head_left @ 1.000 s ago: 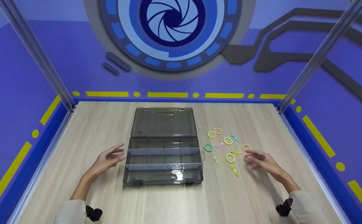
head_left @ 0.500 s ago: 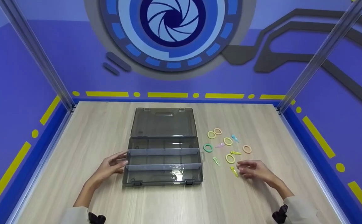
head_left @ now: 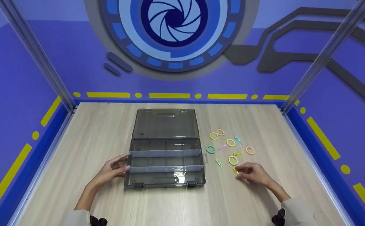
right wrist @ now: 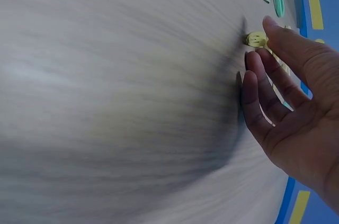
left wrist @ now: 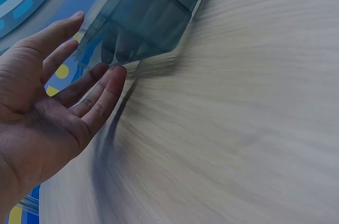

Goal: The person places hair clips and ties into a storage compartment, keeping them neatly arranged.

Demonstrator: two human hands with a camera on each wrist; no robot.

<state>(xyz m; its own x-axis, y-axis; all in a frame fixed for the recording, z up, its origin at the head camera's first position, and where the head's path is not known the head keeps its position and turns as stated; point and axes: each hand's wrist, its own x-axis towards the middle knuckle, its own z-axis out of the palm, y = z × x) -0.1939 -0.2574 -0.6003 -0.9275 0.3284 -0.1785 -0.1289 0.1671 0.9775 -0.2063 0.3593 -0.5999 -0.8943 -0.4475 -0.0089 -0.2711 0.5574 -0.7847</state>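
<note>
A smoky translucent organizer box (head_left: 165, 160) lies with its lid folded back on the table. My left hand (head_left: 111, 169) rests fingertips at the box's left wall, fingers relaxed; the left wrist view shows the same hand (left wrist: 69, 86) beside the box corner (left wrist: 153, 17). To the right of the box, my right hand (head_left: 255, 174) pinches a yellow snap hair clip (head_left: 235, 171) between thumb and fingers, low over the table. In the right wrist view that clip (right wrist: 256, 39) shows between the thumb and fingertips.
Right of the box lie a yellow hair tie (head_left: 233, 160), a green hair tie (head_left: 210, 149), a peach hair tie (head_left: 250, 150) and several others. Among them are a light green clip (head_left: 219, 163), a pink clip (head_left: 222, 147) and a blue clip (head_left: 238, 140). Blue walls enclose the table.
My right hand has moved left and toward me from the peach hair tie to the yellow clip, its fingers closing on it. My left hand has come in to the box's left side.
</note>
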